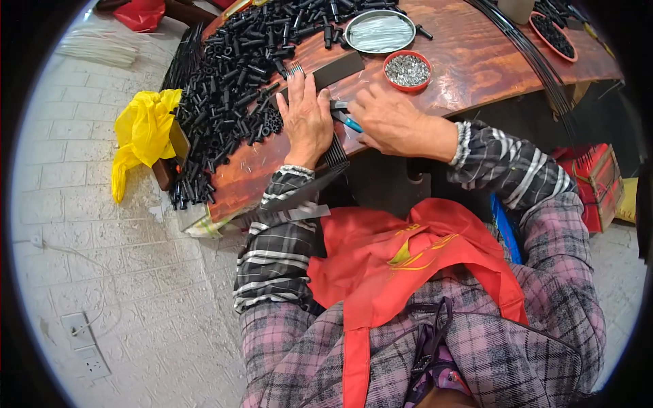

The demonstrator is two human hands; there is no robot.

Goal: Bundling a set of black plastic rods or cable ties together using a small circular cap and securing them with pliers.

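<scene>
My left hand (306,119) lies flat, fingers stretched out, over a row of thin black rods (335,155) at the table's near edge. The rods' tips show past its fingertips, and their other ends hang over the edge toward my lap. Closed around blue-handled pliers (351,122), my right hand (391,122) is just to the right; the pliers' jaws reach toward the left hand and are partly hidden. Beyond the hands a dark flat bar (338,71) rests on the table. A small red bowl of silvery metal pieces (408,71) stands beyond the right hand.
A heap of black tubular plastic parts (238,81) covers the table's left side. An oval metal dish with pale thin strips (379,32) sits at the back. Long black rods (530,47) cross the right side, near a red tray (553,37). A yellow bag (146,126) hangs at the left edge.
</scene>
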